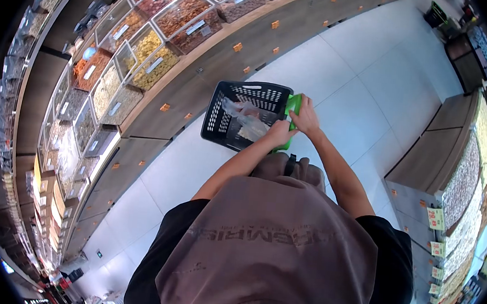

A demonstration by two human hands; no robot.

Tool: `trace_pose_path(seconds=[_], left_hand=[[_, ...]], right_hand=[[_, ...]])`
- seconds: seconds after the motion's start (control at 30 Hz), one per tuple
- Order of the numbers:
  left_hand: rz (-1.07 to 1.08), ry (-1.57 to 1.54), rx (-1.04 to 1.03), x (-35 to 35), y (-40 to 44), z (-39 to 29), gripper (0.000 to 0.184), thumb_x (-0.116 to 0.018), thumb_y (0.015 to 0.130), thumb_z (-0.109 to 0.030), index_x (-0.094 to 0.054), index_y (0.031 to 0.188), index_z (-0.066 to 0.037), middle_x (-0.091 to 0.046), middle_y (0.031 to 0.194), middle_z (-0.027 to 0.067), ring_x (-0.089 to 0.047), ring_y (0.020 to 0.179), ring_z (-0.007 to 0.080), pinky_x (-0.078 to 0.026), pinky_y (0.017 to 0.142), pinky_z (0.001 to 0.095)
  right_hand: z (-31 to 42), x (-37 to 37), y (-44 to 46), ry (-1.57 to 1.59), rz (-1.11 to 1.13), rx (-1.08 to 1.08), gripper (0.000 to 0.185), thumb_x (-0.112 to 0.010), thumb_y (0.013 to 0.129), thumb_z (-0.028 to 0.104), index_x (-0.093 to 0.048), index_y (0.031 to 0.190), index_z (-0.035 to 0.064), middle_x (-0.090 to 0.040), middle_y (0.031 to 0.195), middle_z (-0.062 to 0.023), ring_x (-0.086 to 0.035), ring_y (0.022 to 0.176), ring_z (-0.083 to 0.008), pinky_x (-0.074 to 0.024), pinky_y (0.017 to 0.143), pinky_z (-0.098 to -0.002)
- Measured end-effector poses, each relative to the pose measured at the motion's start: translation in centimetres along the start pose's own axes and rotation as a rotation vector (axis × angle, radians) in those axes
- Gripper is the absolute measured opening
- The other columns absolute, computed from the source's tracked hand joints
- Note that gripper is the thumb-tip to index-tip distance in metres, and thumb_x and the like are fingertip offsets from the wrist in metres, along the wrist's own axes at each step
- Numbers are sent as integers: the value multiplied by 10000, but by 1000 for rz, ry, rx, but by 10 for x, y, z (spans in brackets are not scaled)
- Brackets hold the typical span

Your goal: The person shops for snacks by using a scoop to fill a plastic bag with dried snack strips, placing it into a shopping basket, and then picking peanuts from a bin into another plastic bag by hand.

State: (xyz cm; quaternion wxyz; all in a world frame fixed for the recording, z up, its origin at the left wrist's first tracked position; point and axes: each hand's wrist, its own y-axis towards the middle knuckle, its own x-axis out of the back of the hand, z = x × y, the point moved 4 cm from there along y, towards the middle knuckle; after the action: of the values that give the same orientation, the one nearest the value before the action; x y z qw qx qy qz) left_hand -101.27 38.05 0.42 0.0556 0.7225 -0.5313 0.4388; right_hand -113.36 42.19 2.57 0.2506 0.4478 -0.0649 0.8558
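A black perforated shopping basket [216, 115] stands in front of my body, with a green handle [294, 103] along its near right side. My right hand [306, 118] is wrapped round the upper part of that handle. Lower down, my left hand [281, 133] closes on the same handle, its fingers partly hidden. Inside the basket lie clear plastic bags [246, 111], one with pale contents low down; what they contain is too small to name.
To the left runs a long counter [204, 72] of clear bins with dried foods, among them yellow pieces [148, 53]. On the right, a wooden display [427, 149] carries heaped grains or nuts and price tags [435, 218]. Pale floor tiles [368, 93] lie between them.
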Motion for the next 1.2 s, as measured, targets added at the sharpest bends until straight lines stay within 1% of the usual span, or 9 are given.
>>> trace_pose_path(seconds=[0.07,0.2,0.33,0.5,0.73,0.9,1.0,1.1,1.2], left_hand=[[-191,-76,86,-12,8,-1,433,-727,802,-354,-667,954,47,-676,962,258,-644,951,416,-514,852,487],[-86,-280,154,-11,2,-7,458,-765,737,-286,-645,1076,-3,-689,1030,217,-646,1019,374,-504,910,456],[-116,-263,152,-14,6,-3,507,-774,725,-269,-609,1135,-18,-702,996,205,-669,981,364,-518,874,449],[-106,-256,178,-2,2,1,551,-775,727,-295,-604,1176,-25,-683,1070,212,-642,1033,377,-496,924,457],[-212,-341,205,9,4,21,503,-761,749,-351,-606,1081,-6,-684,1031,217,-653,996,379,-506,871,478],[-234,-371,320,26,-9,49,524,-746,753,-374,-596,1065,20,-677,997,253,-656,962,404,-514,846,491],[-305,-373,399,35,-29,70,506,-734,743,-349,-591,1046,30,-673,972,275,-655,948,424,-517,844,494],[-427,-335,474,49,-47,86,483,-721,730,-313,-584,1038,32,-672,953,285,-655,935,435,-521,843,497],[-530,-310,571,64,-70,107,471,-710,727,-290,-578,1043,33,-673,938,287,-658,918,438,-527,832,504]], right_hand=[[-3,-7,-4,98,163,-114,857,-644,838,212,-136,1469,-69,-440,1318,-291,-513,1129,-488,-455,959,-479],[-2,-15,-14,90,205,-144,843,-600,868,184,-89,1491,-67,-431,1346,-337,-558,1075,-483,-475,915,-488],[-9,-13,-14,152,212,-67,842,-604,861,163,-96,1491,-70,-486,1289,-351,-568,1063,-479,-479,897,-492],[0,-19,-2,92,247,-33,866,-636,824,120,-114,1486,-76,-617,1030,-347,-621,912,-487,-499,822,-511],[22,-25,33,21,401,91,830,-621,844,151,-135,1468,-102,-631,997,-334,-635,864,-476,-508,790,-517],[57,-47,56,-168,510,212,660,-453,962,286,-233,1416,-140,-639,980,-326,-639,846,-467,-516,794,-513],[80,-58,66,-151,629,297,606,-409,980,269,-260,1410,-131,-644,944,-326,-640,846,-465,-510,801,-522],[102,-82,73,-171,716,409,607,-397,972,258,-259,1416,-131,-664,938,-296,-656,860,-439,-517,797,-523],[129,-114,70,-182,781,442,637,-409,977,237,-159,1467,-85,-657,873,-305,-643,822,-458,-508,793,-526]])
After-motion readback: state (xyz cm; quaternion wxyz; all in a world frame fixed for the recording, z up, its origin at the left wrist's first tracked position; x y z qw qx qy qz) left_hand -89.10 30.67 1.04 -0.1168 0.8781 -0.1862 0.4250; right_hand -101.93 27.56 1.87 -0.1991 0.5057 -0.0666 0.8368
